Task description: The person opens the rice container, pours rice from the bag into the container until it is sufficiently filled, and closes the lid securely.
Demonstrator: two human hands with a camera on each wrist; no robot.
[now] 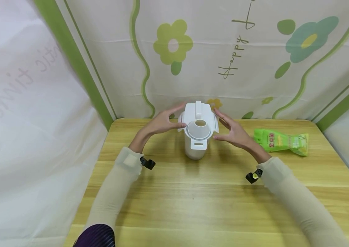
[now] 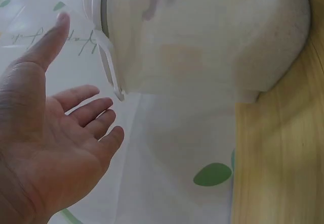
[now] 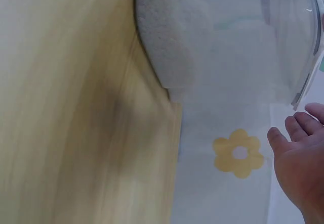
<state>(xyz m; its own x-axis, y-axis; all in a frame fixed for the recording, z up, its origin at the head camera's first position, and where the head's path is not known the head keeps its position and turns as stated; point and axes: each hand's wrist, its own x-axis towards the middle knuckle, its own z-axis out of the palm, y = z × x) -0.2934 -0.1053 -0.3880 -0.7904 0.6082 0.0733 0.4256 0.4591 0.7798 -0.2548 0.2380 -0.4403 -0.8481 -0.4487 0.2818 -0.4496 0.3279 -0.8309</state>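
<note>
A clear storage container stands upright near the table's back edge. Its white lid has side latches and a round spout piece with a hole at the front. Pale contents, grainy-looking, lie in its lower part. My left hand is at the container's left side, thumb and fingers spread. In the left wrist view a gap shows between that hand and the clear wall. On the other side my right hand is spread likewise; the right wrist view shows its fingertips close to a side latch, touch unclear.
A green packet lies on the wooden table to the right, beyond my right wrist. White patterned cloth hangs right behind the table's back edge and along both sides.
</note>
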